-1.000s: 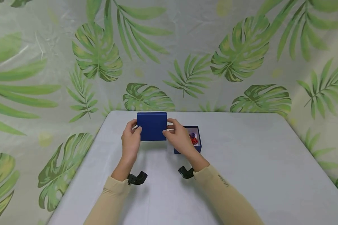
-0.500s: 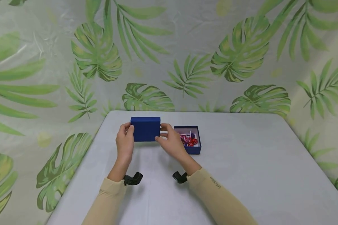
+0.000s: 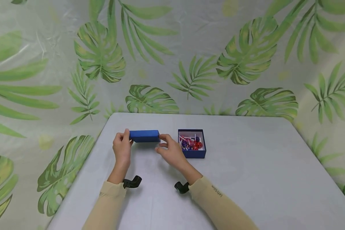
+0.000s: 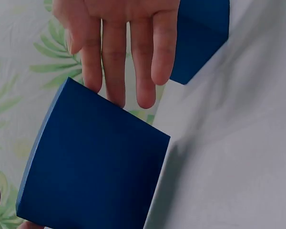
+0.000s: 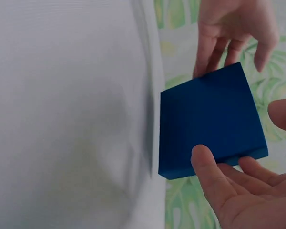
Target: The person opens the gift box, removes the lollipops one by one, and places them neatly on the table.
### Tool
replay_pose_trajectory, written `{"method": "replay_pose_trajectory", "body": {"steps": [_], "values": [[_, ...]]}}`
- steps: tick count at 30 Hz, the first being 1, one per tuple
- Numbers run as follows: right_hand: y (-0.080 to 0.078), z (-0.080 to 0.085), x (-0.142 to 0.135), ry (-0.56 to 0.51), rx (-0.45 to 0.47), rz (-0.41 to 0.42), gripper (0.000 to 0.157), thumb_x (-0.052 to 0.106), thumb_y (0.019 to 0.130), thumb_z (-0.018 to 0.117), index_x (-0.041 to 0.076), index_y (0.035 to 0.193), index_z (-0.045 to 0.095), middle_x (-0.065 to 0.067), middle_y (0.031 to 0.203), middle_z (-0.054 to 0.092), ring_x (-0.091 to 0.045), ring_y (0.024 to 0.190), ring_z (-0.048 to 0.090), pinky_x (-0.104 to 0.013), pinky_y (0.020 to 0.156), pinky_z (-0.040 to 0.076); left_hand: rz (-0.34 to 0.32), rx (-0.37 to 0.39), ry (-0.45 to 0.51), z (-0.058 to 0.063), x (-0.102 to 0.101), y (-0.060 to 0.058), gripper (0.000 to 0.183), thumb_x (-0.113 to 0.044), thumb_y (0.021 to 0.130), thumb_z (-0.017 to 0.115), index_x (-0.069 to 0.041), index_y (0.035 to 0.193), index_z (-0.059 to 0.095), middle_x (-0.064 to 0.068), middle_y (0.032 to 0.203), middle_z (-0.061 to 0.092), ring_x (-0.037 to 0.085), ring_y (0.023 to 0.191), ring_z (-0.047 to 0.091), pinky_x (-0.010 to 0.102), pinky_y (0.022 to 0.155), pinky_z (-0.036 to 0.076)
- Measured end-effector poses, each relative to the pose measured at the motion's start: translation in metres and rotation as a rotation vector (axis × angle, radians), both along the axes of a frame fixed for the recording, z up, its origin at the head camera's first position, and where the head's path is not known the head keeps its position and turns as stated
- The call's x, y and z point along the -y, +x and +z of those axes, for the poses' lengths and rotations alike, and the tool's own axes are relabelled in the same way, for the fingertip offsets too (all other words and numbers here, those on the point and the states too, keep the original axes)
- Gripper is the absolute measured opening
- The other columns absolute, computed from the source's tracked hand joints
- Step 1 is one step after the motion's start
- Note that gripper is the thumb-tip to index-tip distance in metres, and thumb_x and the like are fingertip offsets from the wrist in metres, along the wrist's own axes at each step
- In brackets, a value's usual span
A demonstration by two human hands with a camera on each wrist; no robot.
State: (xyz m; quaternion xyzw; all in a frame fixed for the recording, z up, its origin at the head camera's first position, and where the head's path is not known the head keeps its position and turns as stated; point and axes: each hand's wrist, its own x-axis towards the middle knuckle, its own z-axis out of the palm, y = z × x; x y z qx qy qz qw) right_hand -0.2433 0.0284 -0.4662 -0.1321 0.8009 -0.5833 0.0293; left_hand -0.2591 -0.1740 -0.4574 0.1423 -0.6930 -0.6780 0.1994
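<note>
Left of the open, dark-blue cardboard box (image 3: pixel 194 154) of wrapped lollipops (image 3: pixel 195 148), a flat, square, blue cardboard-looking lid (image 3: pixel 144 136) hangs between two hands. The left hand (image 3: pixel 122 150) supports the end away from the box; I cannot tell whether it pinches. The right hand (image 3: pixel 172 153), nearer the box, touches the lid with extended fingers, thumb apart. Light, even pressure steadies it best; squeezing could dent it.

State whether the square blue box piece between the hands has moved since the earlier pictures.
Yes: in the head view, the blue box piece moved left and down relative to the open navy lollipop box.
</note>
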Motion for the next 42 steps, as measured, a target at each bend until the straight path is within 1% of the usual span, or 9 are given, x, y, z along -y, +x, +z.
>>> {"method": "replay_pose_trajectory", "body": {"steps": [4,8,11,14,18,21,30,36,42], "values": [[0.001,-0.008,0.002,0.017,0.016,0.006,0.055,0.021,0.094,0.068,0.013,0.145,0.048,-0.005,0.151,0.048,-0.028,0.125,0.058,-0.041,0.090,0.056,0.011,0.034,0.058,-0.008,0.004,-0.003,0.034,-0.028,0.102,0.058,0.003,0.093,0.051,0.016,0.103,0.054,0.024,0.102,0.058,0.040,0.093,0.055],[0.001,-0.014,0.004,-0.002,0.018,0.012,0.056,0.017,0.094,0.067,0.010,0.145,0.048,-0.008,0.150,0.050,-0.032,0.123,0.060,-0.042,0.089,0.056,0.016,0.067,0.069,-0.014,0.007,-0.006,0.024,-0.018,0.100,0.056,0.006,0.099,0.057,0.015,0.104,0.056,0.023,0.099,0.058,0.041,0.093,0.055],[0.001,-0.018,0.005,-0.006,0.026,0.021,0.058,0.017,0.093,0.067,0.009,0.148,0.047,-0.010,0.148,0.052,-0.033,0.122,0.060,-0.042,0.089,0.056,0.011,0.107,0.026,-0.019,0.009,-0.005,0.025,-0.014,0.098,0.052,0.006,0.110,0.061,0.016,0.108,0.059,0.023,0.096,0.057,0.043,0.092,0.053],[0.002,-0.022,0.005,0.001,0.044,0.027,0.061,0.018,0.093,0.067,0.007,0.149,0.046,-0.010,0.148,0.053,-0.030,0.122,0.061,-0.041,0.088,0.057,0.005,0.156,-0.041,-0.025,0.010,-0.003,0.030,-0.012,0.098,0.050,0.003,0.120,0.064,0.017,0.111,0.063,0.025,0.096,0.059,0.042,0.088,0.050],[0.002,-0.025,0.006,0.015,0.081,0.011,0.061,0.019,0.093,0.068,0.004,0.149,0.047,-0.013,0.145,0.055,-0.028,0.121,0.062,-0.038,0.085,0.058,-0.011,0.214,-0.141,-0.030,0.009,-0.001,0.035,-0.014,0.097,0.051,-0.003,0.127,0.066,0.018,0.117,0.066,0.028,0.105,0.060,0.040,0.085,0.047],[0.002,-0.028,0.008,0.046,0.112,-0.009,0.061,0.021,0.093,0.069,0.001,0.147,0.049,-0.014,0.141,0.058,-0.026,0.118,0.063,-0.035,0.084,0.058,-0.027,0.238,-0.206,-0.033,0.008,0.000,0.038,-0.017,0.096,0.053,-0.005,0.130,0.065,0.019,0.122,0.066,0.031,0.112,0.060,0.043,0.088,0.047],[0.003,-0.031,0.009,0.067,0.131,-0.025,0.056,0.020,0.094,0.066,0.000,0.144,0.052,-0.015,0.136,0.061,-0.023,0.107,0.067,-0.034,0.082,0.058,-0.062,0.233,-0.246,-0.038,0.002,0.003,0.042,-0.016,0.096,0.051,-0.005,0.136,0.060,0.021,0.130,0.062,0.036,0.120,0.058,0.051,0.097,0.048],[0.004,-0.030,0.007,0.072,0.109,-0.024,0.054,0.018,0.093,0.066,-0.001,0.143,0.054,-0.016,0.137,0.061,-0.025,0.110,0.067,-0.035,0.082,0.058,-0.067,0.229,-0.263,-0.038,-0.001,0.005,0.041,-0.016,0.098,0.051,-0.005,0.136,0.059,0.021,0.132,0.061,0.036,0.121,0.058,0.051,0.098,0.049],[0.002,-0.031,0.009,0.117,0.071,-0.028,0.054,0.020,0.095,0.067,0.003,0.144,0.053,-0.014,0.138,0.060,-0.024,0.113,0.065,-0.037,0.090,0.055,-0.064,0.225,-0.281,-0.038,0.003,0.005,0.039,-0.016,0.098,0.051,-0.004,0.134,0.060,0.020,0.130,0.062,0.036,0.119,0.059,0.052,0.097,0.049]]}}
